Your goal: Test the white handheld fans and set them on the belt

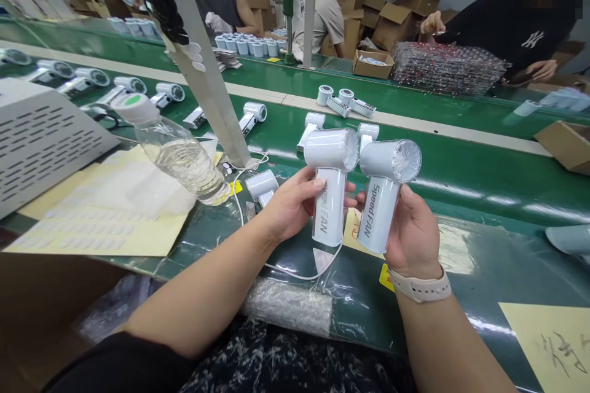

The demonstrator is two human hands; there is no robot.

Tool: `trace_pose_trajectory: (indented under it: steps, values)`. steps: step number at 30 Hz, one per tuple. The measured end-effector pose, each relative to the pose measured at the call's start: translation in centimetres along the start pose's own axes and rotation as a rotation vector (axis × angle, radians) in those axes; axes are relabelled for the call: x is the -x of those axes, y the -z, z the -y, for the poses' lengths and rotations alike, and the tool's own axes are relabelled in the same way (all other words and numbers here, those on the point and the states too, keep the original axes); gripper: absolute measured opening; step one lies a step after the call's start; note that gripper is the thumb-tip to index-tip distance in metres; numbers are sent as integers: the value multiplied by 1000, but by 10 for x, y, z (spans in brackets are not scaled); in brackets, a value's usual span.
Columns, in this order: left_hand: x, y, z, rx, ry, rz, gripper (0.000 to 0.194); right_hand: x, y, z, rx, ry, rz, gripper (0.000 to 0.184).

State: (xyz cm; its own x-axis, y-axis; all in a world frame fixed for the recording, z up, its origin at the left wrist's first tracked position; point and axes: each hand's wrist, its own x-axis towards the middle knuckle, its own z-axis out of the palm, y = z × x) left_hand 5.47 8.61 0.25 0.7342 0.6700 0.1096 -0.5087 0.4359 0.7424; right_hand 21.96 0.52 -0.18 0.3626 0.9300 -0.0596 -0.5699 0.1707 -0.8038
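Two pale blue handheld fans are held upright side by side above the bench, both lettered "Speed FAN". My left hand is closed round the handle of the left handheld fan. Gripped in my right hand is the right handheld fan, whose round grille faces right. Their handles are close but apart. Behind them, two more fans lie on the green surface. A white cable runs across the bench beneath my hands, and another fan part lies beside my left wrist.
A clear bottle leans near a slanted metal post. A grey vented box stands at left. Further fans line the green conveyor. Several people work across it, near cartons and a bubble-wrap stack.
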Motion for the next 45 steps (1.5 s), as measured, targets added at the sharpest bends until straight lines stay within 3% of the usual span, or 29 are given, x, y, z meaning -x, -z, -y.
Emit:
trace_pose_trajectory:
  steps: [6,20,24,29,33,37,40,45]
  values:
    - [1,4,4,-168,2,-84,69,-1,-5,0,23,8,-52,20]
    - [-1,6,11,-276,-3,-204,70,0,-14,-6,71,-9,-120,16]
    - [-1,9,11,-289,2,-189,67,0,-11,-10,74,-18,-129,18]
    - [2,8,2,-476,-82,-85,51,3,1,-8,258,234,-37,25]
    - [4,10,-2,-786,-216,69,54,3,13,5,559,442,226,56]
    - [2,15,-5,-995,-395,246,49,3,16,17,662,568,366,50]
    - [2,17,-7,-1086,-499,243,46,7,11,17,625,562,367,45]
    - [0,13,-9,-1134,-498,79,26,3,6,1,609,427,286,50]
